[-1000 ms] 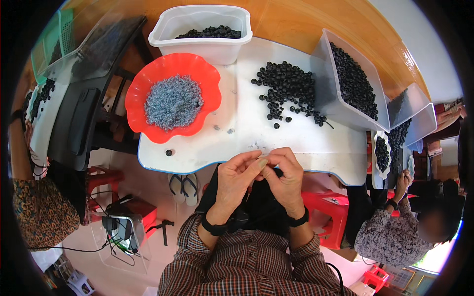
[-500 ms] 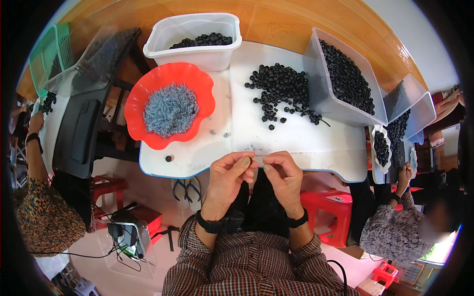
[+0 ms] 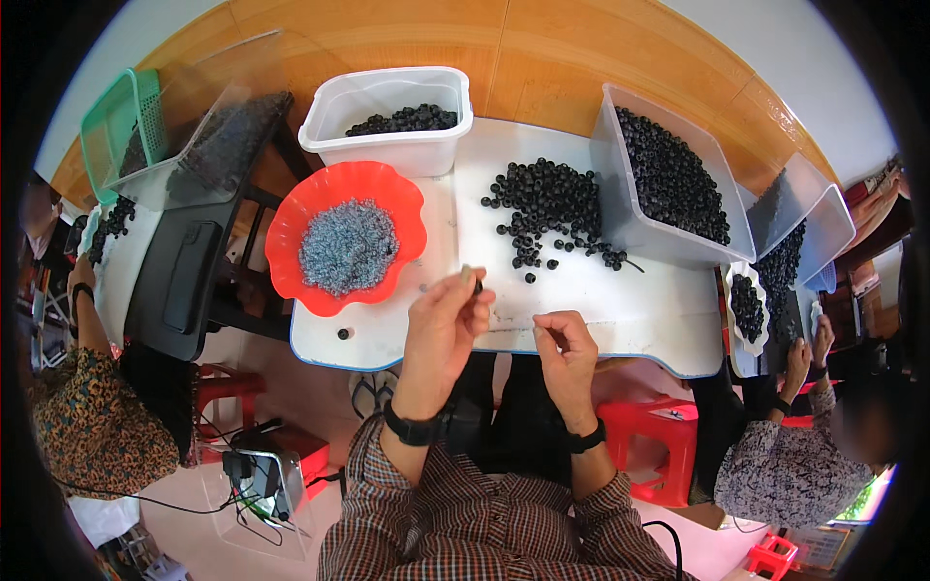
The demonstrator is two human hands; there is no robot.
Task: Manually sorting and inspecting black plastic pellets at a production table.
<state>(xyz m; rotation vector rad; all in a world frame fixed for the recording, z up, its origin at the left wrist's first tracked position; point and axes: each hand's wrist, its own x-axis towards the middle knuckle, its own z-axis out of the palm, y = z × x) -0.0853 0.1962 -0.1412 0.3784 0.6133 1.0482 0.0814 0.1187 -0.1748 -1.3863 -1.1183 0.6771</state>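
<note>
My left hand (image 3: 444, 324) is raised over the near edge of the white table (image 3: 620, 300), its fingertips pinched on a small black bead (image 3: 477, 286). My right hand (image 3: 565, 353) hangs just to its right, fingers curled, with nothing visible in them. Beyond the hands lies a loose pile of black beads (image 3: 550, 208). A red scalloped bowl (image 3: 291, 257) of small grey metal parts (image 3: 347, 247) sits to the left of the hands.
A white tub (image 3: 383, 145) holding black beads stands at the back, and a long clear bin (image 3: 620, 203) full of beads is at the right. One stray bead (image 3: 343, 334) lies near the table's front edge. Other people sit at both sides. A red stool (image 3: 649, 436) stands below.
My hands were together at the table edge working on one piece; now they have parted, the left hand lifting up and left with a black bead.
</note>
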